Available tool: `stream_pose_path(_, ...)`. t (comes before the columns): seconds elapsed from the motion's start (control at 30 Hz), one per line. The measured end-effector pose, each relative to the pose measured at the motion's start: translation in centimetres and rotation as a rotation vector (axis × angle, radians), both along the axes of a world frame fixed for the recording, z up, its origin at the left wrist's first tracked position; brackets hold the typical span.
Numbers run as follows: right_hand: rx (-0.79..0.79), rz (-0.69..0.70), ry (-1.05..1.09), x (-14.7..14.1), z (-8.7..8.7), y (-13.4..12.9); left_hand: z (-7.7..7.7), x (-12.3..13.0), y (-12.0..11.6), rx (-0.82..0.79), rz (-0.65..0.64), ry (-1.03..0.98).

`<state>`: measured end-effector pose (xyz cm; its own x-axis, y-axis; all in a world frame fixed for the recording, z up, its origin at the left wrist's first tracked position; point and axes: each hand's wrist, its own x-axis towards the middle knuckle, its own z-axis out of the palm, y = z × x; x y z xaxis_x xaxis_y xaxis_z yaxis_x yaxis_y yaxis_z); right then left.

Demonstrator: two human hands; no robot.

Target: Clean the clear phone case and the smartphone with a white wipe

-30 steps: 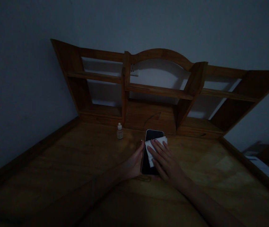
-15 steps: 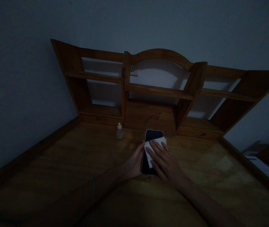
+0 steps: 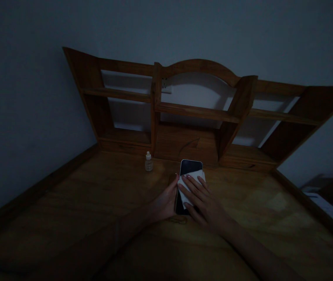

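A dark-screened smartphone [image 3: 192, 166] with a light rim is tilted above the wooden desk. My left hand [image 3: 166, 201] grips it by the left edge, thumb along the side and the other fingers hidden behind it. Across the middle of the screen lies a folded white wipe [image 3: 197, 174]. My right hand [image 3: 203, 203] holds the wipe against the glass, its fingers lengthened over the cloth and slightly apart. The phone's top and a strip at its lower left show around the wipe.
A small clear bottle with a white cap [image 3: 148, 163] stands on the desk [image 3: 102, 191], left of the phone. Behind rises a wooden shelf unit [image 3: 197, 113]. Something thin and looped [image 3: 178, 221] lies below the phone. White material [image 3: 327, 208] is beyond the right edge.
My right hand and the wipe have shifted very slightly left and down over the screen. The left hand keeps its grip on the phone.
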<state>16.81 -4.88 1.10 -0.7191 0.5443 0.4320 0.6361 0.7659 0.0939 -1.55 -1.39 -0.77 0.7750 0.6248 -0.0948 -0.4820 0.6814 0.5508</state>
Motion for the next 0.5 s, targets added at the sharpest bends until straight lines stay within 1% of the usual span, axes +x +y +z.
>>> stream_pose_path(0.1,-0.005,0.019,-0.026,-0.17,0.11,-0.1,-0.59,-0.09,0.15,-0.027,-0.022,-0.057)
stream_pose_path(0.17,-0.013,0.032,-0.048,-0.25,0.17,-0.15,-0.76,-0.03,0.16,-0.031,-0.001,-0.044)
stream_pose_path(0.33,-0.02,0.065,-0.05,-0.31,0.22,-0.19,-0.4,0.14,-0.03,-0.041,0.051,-0.006)
stream_pose_path(0.5,-0.018,0.041,-0.058,-0.3,0.1,-0.2,-0.65,-0.12,0.2,0.014,-0.039,-0.064)
